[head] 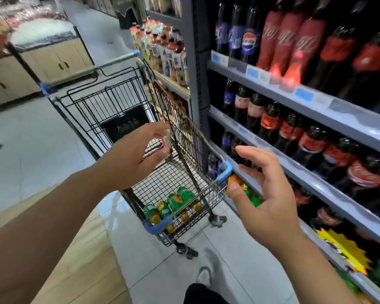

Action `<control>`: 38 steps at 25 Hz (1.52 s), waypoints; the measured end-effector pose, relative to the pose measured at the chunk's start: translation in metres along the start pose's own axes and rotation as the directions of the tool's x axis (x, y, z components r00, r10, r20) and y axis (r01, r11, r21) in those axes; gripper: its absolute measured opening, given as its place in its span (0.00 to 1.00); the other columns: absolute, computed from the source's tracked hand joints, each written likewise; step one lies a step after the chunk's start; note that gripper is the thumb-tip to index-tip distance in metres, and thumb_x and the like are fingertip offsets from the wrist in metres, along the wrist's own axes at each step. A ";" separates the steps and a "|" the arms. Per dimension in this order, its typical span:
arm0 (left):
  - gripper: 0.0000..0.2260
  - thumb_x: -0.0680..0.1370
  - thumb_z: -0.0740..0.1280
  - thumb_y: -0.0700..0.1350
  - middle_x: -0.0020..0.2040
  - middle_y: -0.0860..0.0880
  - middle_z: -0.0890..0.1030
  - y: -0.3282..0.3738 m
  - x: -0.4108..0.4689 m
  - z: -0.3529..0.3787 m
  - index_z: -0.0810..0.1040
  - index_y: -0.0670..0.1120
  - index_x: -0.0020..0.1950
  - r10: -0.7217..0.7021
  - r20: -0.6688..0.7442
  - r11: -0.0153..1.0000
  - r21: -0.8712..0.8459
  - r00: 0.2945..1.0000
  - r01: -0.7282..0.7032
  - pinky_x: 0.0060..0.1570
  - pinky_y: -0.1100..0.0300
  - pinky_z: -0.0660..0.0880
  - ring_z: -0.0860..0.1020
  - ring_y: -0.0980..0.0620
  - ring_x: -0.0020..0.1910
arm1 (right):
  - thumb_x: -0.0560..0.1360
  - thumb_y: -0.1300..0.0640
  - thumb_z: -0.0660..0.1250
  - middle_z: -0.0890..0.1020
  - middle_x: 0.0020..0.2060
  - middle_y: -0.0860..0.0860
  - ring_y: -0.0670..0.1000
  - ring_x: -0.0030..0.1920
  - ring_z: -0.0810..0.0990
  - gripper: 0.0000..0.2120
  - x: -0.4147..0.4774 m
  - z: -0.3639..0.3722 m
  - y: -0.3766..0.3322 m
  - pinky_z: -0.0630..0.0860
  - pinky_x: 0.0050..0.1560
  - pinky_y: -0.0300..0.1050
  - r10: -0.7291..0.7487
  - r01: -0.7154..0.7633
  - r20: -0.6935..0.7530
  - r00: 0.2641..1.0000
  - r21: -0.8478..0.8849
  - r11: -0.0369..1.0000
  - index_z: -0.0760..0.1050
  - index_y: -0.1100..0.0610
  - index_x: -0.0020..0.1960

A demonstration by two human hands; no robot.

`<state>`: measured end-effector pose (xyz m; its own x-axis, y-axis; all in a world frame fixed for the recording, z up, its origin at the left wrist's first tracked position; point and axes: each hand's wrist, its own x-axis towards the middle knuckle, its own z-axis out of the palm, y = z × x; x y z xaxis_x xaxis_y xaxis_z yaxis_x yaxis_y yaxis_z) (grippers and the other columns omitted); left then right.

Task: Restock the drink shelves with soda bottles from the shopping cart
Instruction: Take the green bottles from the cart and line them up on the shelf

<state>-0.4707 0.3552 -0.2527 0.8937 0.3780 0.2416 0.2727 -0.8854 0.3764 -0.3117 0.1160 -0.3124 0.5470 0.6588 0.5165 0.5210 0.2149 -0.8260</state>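
Note:
A wire shopping cart [140, 99] with blue corner bumpers stands in the aisle beside the drink shelves [294, 172]. Several green and orange soda bottles [173, 205] lie at its near end. My left hand [134, 156] hovers over the cart basket with relaxed, spread fingers and holds nothing. My right hand [266, 189] is open in the air between the cart's corner and the shelves, palm toward the cart. Green and orange bottles [248, 189] on a low shelf show partly behind its thumb. The picture is blurred by motion.
Dark cola bottles [294, 132] with red labels fill the shelf rows at right, some blue-labelled ones [248, 40] at the left end. Juice bottles [162, 49] stand on a shelf behind the cart. A wooden counter [42, 62] lies far left. My shoe [204, 275] is on the tiled floor.

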 end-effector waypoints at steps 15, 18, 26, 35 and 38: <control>0.20 0.82 0.65 0.49 0.66 0.51 0.78 -0.172 0.154 0.112 0.68 0.51 0.74 0.150 0.239 0.983 -0.141 0.959 -0.119 0.63 0.55 0.72 0.73 0.60 0.62 | 0.80 0.47 0.66 0.77 0.64 0.51 0.49 0.67 0.77 0.23 0.073 0.125 0.122 0.76 0.65 0.44 0.282 -0.305 -0.308 0.908 -0.028 0.952 0.73 0.61 0.67; 0.20 0.81 0.66 0.48 0.66 0.51 0.78 -0.199 0.183 0.144 0.70 0.49 0.73 0.211 0.260 0.962 -0.227 0.942 -0.153 0.61 0.56 0.73 0.72 0.62 0.61 | 0.80 0.50 0.68 0.77 0.62 0.49 0.48 0.65 0.78 0.20 0.075 0.155 0.128 0.78 0.63 0.49 0.294 -0.361 -0.444 0.847 -0.073 0.930 0.73 0.62 0.65; 0.20 0.82 0.65 0.47 0.65 0.46 0.79 -0.244 0.207 0.243 0.71 0.45 0.73 0.347 0.469 0.905 -0.394 0.812 -0.160 0.64 0.51 0.74 0.77 0.48 0.63 | 0.76 0.55 0.69 0.80 0.60 0.50 0.52 0.65 0.79 0.13 0.055 0.300 0.136 0.78 0.64 0.51 0.466 -0.505 -0.827 0.313 0.270 0.819 0.75 0.44 0.58; 0.24 0.81 0.69 0.50 0.77 0.47 0.69 -0.247 0.192 0.356 0.68 0.52 0.76 0.573 0.773 0.805 -0.468 0.273 -0.365 0.71 0.53 0.67 0.68 0.46 0.74 | 0.75 0.59 0.75 0.80 0.52 0.33 0.30 0.56 0.78 0.17 0.066 0.389 0.195 0.77 0.45 0.26 0.546 -0.549 -0.800 -0.250 0.582 0.601 0.72 0.46 0.56; 0.31 0.77 0.74 0.54 0.79 0.49 0.66 -0.251 0.185 0.382 0.67 0.55 0.77 0.571 0.816 0.749 -0.476 0.084 -0.461 0.71 0.54 0.66 0.66 0.46 0.76 | 0.75 0.56 0.77 0.78 0.52 0.39 0.34 0.55 0.78 0.18 0.063 0.390 0.227 0.78 0.49 0.30 0.499 -0.520 -0.709 -0.499 0.705 0.482 0.70 0.44 0.54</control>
<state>-0.2374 0.5442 -0.6446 0.5217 -0.6950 -0.4948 -0.3776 -0.7082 0.5966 -0.4142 0.4878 -0.5552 0.4518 -0.7322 -0.5096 -0.4953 0.2693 -0.8259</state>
